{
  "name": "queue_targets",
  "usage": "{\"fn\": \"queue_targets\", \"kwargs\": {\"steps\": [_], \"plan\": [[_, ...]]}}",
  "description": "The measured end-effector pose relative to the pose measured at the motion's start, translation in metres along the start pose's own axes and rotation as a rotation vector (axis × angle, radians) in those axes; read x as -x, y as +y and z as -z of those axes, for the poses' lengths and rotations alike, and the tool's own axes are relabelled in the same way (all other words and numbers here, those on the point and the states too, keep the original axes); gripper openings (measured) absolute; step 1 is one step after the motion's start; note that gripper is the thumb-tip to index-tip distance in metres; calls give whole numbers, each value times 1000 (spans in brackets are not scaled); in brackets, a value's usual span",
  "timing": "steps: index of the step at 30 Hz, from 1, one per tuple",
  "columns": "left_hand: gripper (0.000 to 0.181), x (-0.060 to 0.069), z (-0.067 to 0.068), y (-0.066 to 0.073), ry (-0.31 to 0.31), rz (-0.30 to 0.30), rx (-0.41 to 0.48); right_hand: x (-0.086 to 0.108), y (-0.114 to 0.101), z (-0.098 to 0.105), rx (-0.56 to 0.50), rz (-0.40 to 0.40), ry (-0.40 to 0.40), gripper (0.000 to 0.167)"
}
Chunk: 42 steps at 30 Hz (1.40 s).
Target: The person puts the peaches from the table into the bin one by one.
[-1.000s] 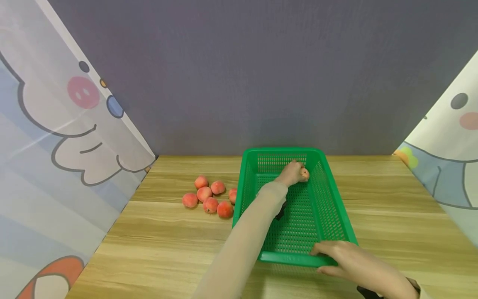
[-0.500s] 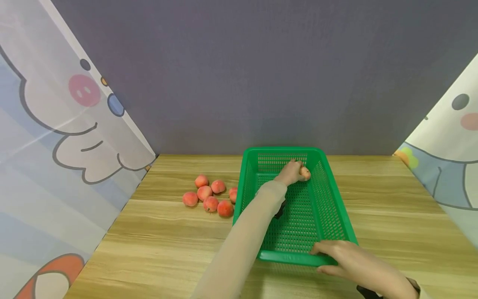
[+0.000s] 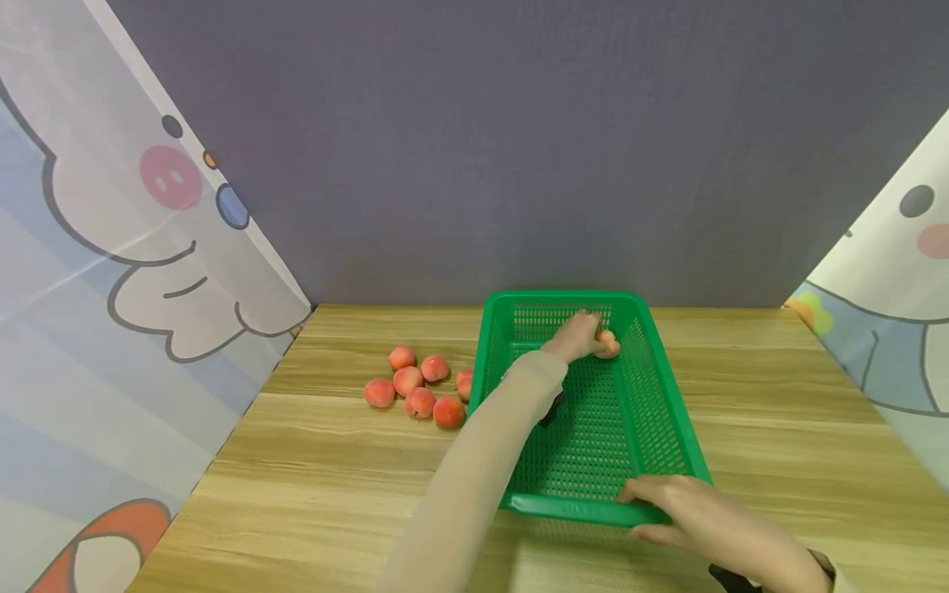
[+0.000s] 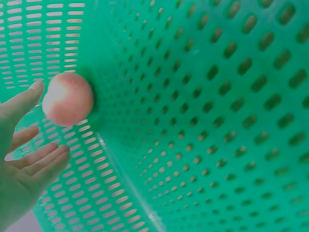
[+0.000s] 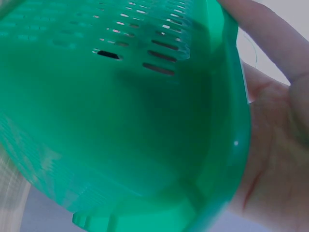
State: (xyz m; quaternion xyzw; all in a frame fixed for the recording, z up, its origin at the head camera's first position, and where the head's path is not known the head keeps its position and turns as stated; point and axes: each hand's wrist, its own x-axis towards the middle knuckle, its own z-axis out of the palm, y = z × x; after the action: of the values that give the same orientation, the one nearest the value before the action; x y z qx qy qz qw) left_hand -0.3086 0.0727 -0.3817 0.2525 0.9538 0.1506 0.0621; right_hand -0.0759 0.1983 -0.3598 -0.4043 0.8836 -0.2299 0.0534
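Peach (image 3: 608, 346) is lying inside the green basket (image 3: 567, 509), near its far right corner. The left hand's (image 3: 575, 336) grip is standing wide just beside it; the right hand's (image 3: 693, 512) grip is holding the basket's near right corner. Doing this well probably means easing away without nudging the fruit, holding the basket steady on the tabletop (image 3: 334, 494).

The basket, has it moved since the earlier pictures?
No, not noticeably in any direction: in the head view, the basket keeps its place against the back edge of the table.
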Motion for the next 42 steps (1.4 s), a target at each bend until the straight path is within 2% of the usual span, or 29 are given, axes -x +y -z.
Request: {"fn": "queue_targets", "kwargs": {"steps": [3,8,10,17,22,27,33,42], "plan": [[53,2,7,2,-24,-15,-19,0,0,0,3,-5,-4,21],[45,5,16,4,-85,-17,34,0,-1,0,6,1,0,20],[43,6,20,5,-97,-25,24,0,-1,0,1,1,0,20],[45,14,35,14,-134,-104,-153,0,0,0,-10,10,2,20],[43,25,45,21,-171,-159,-215,0,1,0,-32,35,9,18],[44,36,55,29,-181,-206,-260,1,1,1,-34,48,14,18],[40,49,68,34,-171,-274,-323,0,-1,2,-39,10,-11,19],[35,74,77,27,-142,-406,-441,0,-2,3,-33,-16,-28,22]]}}
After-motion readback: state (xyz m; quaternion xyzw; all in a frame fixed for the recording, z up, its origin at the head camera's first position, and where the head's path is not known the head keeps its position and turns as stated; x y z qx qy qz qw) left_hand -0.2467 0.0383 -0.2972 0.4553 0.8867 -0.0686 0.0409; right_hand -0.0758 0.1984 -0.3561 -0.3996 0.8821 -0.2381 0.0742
